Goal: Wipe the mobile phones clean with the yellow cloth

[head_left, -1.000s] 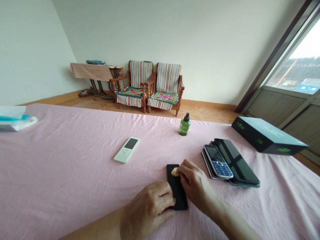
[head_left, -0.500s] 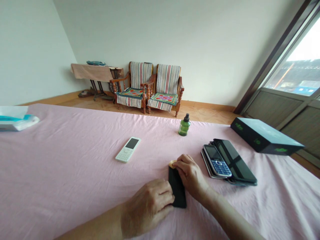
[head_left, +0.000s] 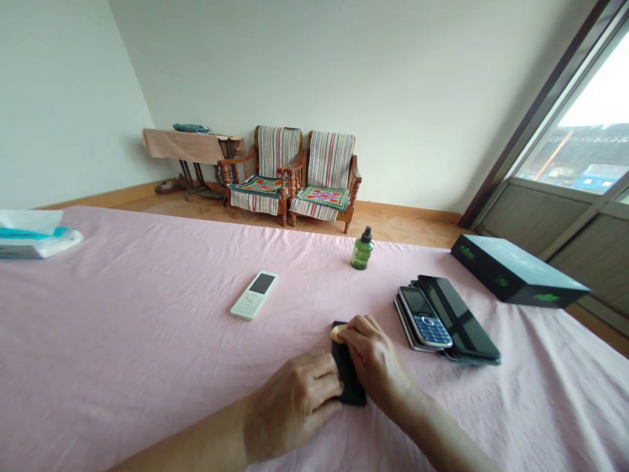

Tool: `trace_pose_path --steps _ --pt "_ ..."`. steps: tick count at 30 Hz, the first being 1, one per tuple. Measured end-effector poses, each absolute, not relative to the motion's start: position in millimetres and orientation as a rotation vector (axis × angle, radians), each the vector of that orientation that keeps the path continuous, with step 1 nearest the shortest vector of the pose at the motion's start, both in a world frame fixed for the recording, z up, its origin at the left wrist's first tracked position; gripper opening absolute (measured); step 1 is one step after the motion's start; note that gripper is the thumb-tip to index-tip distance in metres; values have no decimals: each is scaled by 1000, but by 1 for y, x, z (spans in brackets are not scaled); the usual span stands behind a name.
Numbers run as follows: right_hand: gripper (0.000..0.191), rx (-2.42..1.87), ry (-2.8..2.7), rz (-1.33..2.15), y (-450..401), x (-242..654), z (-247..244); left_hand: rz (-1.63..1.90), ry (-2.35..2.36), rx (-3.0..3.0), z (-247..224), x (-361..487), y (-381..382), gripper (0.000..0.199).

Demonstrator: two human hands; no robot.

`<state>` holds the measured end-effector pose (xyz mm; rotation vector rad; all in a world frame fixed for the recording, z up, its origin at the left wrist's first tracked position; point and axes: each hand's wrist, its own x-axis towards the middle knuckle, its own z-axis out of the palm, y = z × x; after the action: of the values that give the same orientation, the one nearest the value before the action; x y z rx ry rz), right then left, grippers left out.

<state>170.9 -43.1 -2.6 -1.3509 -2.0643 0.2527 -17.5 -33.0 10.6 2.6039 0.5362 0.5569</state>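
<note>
A flat black phone-shaped object [head_left: 350, 379] lies on the pink cloth between my hands. My left hand [head_left: 301, 400] has its curled fingers on the object's left edge and grips it there. With pinched fingers, my right hand [head_left: 377, 357] presses a small yellowish pad [head_left: 338, 333] onto the black object near its far end. To the left and farther off lies a white keypad phone [head_left: 255, 296]. Right of my right hand, a blue keypad phone [head_left: 426, 320] rests on a stack beside a large black phone or tablet [head_left: 459, 318].
A green bottle [head_left: 362, 250] with a black cap stands toward the far edge of the pink cloth [head_left: 147, 314]. A black box [head_left: 515, 272] lies at the far right, a white and blue packet [head_left: 39, 241] at the far left. Two chairs [head_left: 322, 177] stand beyond.
My right hand and the pad have moved slightly toward me along the black object, whose far end now shows beyond the pad. My left hand stays about where it was.
</note>
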Motion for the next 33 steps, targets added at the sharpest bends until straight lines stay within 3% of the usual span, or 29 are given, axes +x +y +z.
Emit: trace_pose_path --steps 10,16,28,33 --pt "29 -1378 -2047 127 -23 172 -8 594 518 2578 8 -19 -32 13" --pt "30 -1302 -2098 275 -36 171 -2 595 535 2559 10 -19 -32 16" --pt "22 -1268 -2138 523 -85 163 7 731 667 2380 4 -19 -24 82" --pt "24 -1225 -2134 605 -98 162 11 666 699 2383 -6 -20 -20 90"
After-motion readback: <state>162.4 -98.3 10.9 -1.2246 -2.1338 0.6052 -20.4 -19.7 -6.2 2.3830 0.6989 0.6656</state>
